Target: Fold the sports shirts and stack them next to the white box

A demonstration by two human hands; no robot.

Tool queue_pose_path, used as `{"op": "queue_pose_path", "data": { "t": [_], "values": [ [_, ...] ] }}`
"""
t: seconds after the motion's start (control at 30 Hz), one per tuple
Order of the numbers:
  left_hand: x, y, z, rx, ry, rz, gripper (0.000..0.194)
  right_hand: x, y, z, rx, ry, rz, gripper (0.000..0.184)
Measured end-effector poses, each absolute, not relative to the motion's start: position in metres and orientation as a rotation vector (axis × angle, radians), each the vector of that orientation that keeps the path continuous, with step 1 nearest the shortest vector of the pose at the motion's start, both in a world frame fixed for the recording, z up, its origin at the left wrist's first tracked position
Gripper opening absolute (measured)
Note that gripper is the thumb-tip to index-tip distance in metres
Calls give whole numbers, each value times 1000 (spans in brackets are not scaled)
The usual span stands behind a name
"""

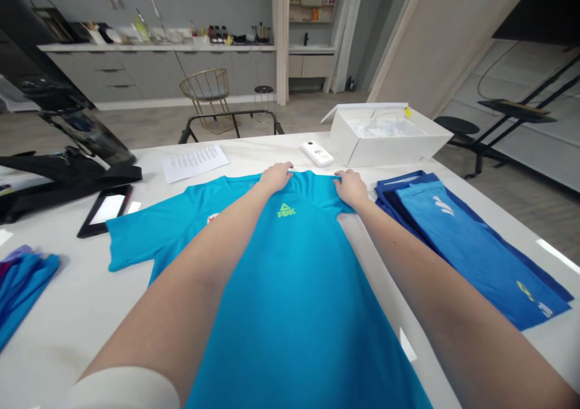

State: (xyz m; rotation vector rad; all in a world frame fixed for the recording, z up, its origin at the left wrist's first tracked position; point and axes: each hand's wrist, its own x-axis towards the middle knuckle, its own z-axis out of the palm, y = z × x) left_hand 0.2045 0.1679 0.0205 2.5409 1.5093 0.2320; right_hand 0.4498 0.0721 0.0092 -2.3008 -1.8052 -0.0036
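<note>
A turquoise T-shirt [294,288] with a green logo lies flat on the white table [81,312], collar away from me. Its left sleeve spreads out to the side; the right side looks folded in. My left hand [274,177] rests at the collar's left part, fingers curled on the fabric edge. Over at the right shoulder, my right hand [350,186] is closed on the cloth in the same way. Both forearms stretch over the shirt.
Folded blue garments [471,246] lie to the right. An open white box [385,136] and a small white device [318,153] stand behind the shirt. A paper sheet [194,162], a tablet [106,209] and dark equipment [58,173] are at left; more blue cloth [22,288] at the left edge.
</note>
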Motion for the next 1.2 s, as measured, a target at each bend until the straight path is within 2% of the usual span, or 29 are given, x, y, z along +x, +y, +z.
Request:
{"op": "queue_pose_path", "data": {
  "t": [0.3, 0.43, 0.57, 0.7, 0.87, 0.93, 1.0, 1.13, 1.2],
  "values": [
    [229, 189, 3, 2531, 1467, 250, 32, 468, 78, 9, -2497, -1819, -210, 39],
    [231, 185, 5, 2545, 1460, 246, 31, 472, 73, 17, -2493, -1943, -188, 37],
    [225, 174, 8, 2468, 1448, 475, 26, 461, 55, 47, -2317, -2001, -154, 31],
    [205, 161, 17, 2296, 1294, 845, 17, 421, 18, 102, -1944, -1969, 172, 22],
    [161, 143, 38, 1897, 1070, 1215, 7, 330, -19, 153, -1441, -1998, 650, 28],
    [135, 133, 42, 1717, 1062, 1203, 2, 295, -15, 150, -1313, -2073, 789, 32],
    [106, 120, 42, 1561, 1166, 1123, 14, 270, 1, 134, -1276, -2148, 818, 34],
    [52, 85, 34, 1529, 1550, 811, 20, 250, 51, 83, -1550, -2181, 453, 24],
    [38, 62, 31, 1695, 1677, 645, 28, 250, 72, 61, -1681, -2236, 307, 35]
  ]
}}
